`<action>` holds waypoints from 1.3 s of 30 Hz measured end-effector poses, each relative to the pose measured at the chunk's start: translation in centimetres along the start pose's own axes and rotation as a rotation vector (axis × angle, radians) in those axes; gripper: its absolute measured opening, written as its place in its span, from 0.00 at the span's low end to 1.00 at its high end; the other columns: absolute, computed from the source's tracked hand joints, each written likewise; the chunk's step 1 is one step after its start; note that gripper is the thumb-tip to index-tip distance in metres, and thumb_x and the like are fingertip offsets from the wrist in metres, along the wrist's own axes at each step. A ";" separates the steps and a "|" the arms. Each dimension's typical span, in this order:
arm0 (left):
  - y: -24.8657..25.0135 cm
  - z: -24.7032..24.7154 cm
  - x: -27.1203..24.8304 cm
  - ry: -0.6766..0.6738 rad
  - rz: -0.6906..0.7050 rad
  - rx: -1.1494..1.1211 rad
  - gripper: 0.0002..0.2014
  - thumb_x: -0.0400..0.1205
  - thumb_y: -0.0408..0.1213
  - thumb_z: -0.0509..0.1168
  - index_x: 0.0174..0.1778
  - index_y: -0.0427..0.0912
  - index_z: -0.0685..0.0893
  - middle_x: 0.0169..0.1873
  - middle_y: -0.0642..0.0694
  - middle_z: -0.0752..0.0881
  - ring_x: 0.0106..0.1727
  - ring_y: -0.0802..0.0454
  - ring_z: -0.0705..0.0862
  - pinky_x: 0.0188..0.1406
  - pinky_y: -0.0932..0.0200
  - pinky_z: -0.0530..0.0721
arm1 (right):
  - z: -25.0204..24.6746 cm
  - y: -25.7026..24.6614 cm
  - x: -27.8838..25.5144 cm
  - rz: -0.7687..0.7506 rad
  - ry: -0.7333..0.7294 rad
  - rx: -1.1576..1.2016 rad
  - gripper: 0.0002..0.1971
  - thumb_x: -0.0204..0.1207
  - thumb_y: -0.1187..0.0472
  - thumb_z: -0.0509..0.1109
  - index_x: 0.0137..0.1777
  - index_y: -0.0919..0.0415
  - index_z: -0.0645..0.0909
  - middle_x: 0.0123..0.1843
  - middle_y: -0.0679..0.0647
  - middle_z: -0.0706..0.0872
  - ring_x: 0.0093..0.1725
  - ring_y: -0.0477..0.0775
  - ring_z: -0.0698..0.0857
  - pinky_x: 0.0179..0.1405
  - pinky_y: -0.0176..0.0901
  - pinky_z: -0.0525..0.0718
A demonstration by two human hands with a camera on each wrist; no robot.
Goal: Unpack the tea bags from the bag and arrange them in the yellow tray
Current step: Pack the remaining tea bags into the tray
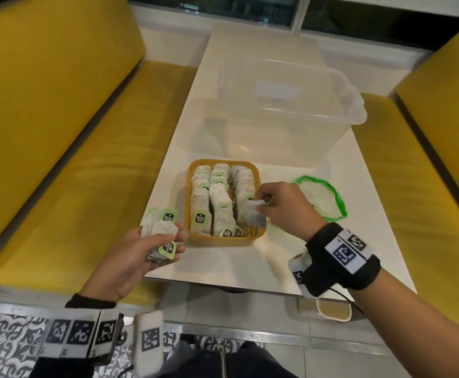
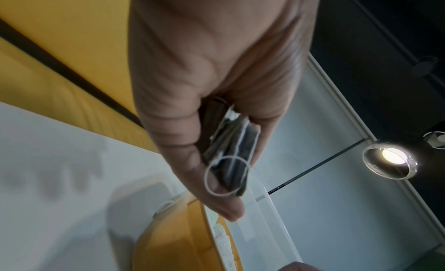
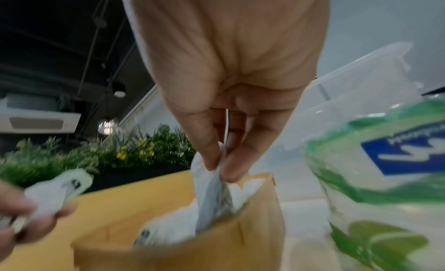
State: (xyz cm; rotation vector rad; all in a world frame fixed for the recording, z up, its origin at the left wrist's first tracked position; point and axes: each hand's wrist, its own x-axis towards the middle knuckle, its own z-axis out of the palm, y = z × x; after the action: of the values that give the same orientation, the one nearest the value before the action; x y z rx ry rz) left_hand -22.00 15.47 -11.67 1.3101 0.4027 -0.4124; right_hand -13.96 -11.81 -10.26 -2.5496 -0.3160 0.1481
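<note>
White rectangular table (image 1: 250, 263): bears every item below

Clear plastic storage tub (image 1: 285, 110): far end of the table, behind the tray; seemingly empty, no evident part in the task

Green-rimmed clear plastic bag (image 1: 323, 199): lies open and slack just right of the tray; no tea bags visible inside, though its interior shows only in part

Yellow rectangular plastic tray (image 1: 224, 240): near centre; three rows of paper tea bags (image 1: 217, 197) stand on edge, packed close and nearly full. Judgement: arranging is mostly done

Left hand (image 1: 141, 257): palm up, left of the tray, fingers curled round a small stack of tea bags (image 1: 163, 238) with green tags; a few more lie on the table just beyond it. Judgement: these are what is left to place

Right hand (image 1: 280, 205): thumb and forefinger pinch a single tea bag (image 1: 254, 215) by its top edge, its lower end reaching into the tray's near right corner, where the right row has a gap
</note>
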 end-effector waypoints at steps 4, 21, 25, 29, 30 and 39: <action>0.0 0.3 0.0 -0.011 0.003 0.005 0.12 0.81 0.27 0.64 0.59 0.32 0.84 0.47 0.36 0.91 0.42 0.46 0.90 0.37 0.58 0.90 | 1.4 -0.3 0.9 -0.028 -0.127 -0.284 0.06 0.73 0.62 0.68 0.45 0.52 0.85 0.42 0.54 0.86 0.43 0.58 0.82 0.35 0.45 0.78; 0.1 0.7 0.6 0.004 0.006 0.004 0.12 0.82 0.27 0.63 0.60 0.31 0.84 0.45 0.36 0.90 0.40 0.47 0.90 0.36 0.59 0.89 | 3.0 -0.8 1.6 -0.104 -0.213 -0.700 0.18 0.71 0.56 0.73 0.61 0.58 0.78 0.54 0.56 0.77 0.51 0.61 0.80 0.34 0.49 0.76; 0.2 0.8 0.7 0.005 0.002 -0.003 0.12 0.82 0.27 0.64 0.60 0.31 0.84 0.45 0.37 0.90 0.40 0.47 0.89 0.36 0.60 0.89 | 3.6 -1.5 1.9 -0.159 -0.250 -0.791 0.17 0.73 0.57 0.71 0.62 0.57 0.79 0.58 0.57 0.77 0.54 0.61 0.80 0.35 0.50 0.76; 0.3 0.6 0.5 0.002 0.011 -0.010 0.12 0.82 0.27 0.64 0.60 0.31 0.84 0.44 0.38 0.90 0.40 0.47 0.89 0.36 0.60 0.89 | 3.5 -1.7 2.5 -0.176 -0.225 -0.793 0.11 0.78 0.60 0.65 0.58 0.59 0.81 0.56 0.56 0.79 0.53 0.61 0.81 0.36 0.49 0.75; 0.3 0.5 0.4 0.006 0.013 -0.014 0.12 0.82 0.27 0.64 0.60 0.31 0.84 0.44 0.38 0.90 0.40 0.47 0.89 0.36 0.60 0.89 | 3.5 -1.5 2.5 -0.167 -0.202 -0.775 0.10 0.79 0.60 0.64 0.57 0.59 0.81 0.54 0.56 0.79 0.52 0.61 0.82 0.36 0.49 0.75; -0.3 0.0 0.2 0.039 0.000 -0.020 0.11 0.83 0.27 0.63 0.60 0.31 0.84 0.45 0.37 0.90 0.42 0.46 0.89 0.36 0.60 0.89 | 3.8 -0.9 1.8 -0.177 -0.221 -0.815 0.18 0.74 0.46 0.69 0.54 0.60 0.81 0.52 0.55 0.77 0.50 0.60 0.80 0.33 0.48 0.73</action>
State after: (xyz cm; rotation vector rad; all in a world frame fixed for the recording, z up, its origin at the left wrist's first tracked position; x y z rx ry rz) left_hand -21.95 15.40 -12.06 1.2999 0.4386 -0.3829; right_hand -13.03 -8.62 -13.03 -3.2871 -0.8245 0.2787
